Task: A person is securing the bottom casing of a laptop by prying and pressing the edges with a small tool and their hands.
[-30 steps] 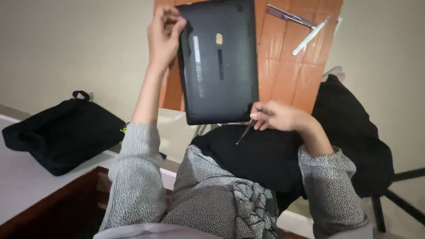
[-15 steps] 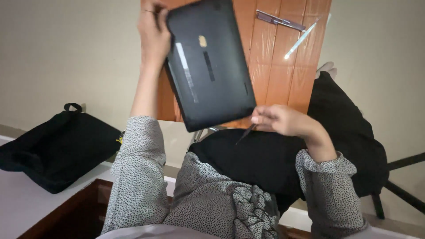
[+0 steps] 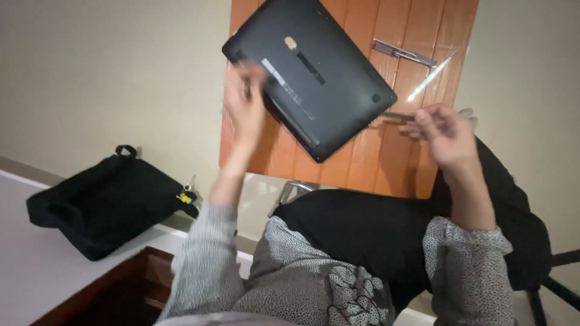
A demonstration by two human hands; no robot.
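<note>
Nearest me: grey patterned sleeves and a dark lap, black cloth across it. Black bag lies off to my left on a pale surface, a small yellow tag at its right edge; dark wood edge just below it.

Left hand is up by the left edge of the wooden table. It's motion-blurred, fingers loosely curled at the near-left long edge of the laptop. Can't tell whether it actually grips the edge or only touches it.

Laptop is underside up, black, tilted diagonally, sitting over the left half of the table with one corner pointing toward me.

Right hand is at the table's right side, fingers pinched closed on a thin dark tool. Tool lies roughly level, tip just beside the laptop's right corner; contact unclear.

Farther out on the table: a flat grey metal strip and a slim silver tool, both near the far-right corner, apart from the laptop.
</note>
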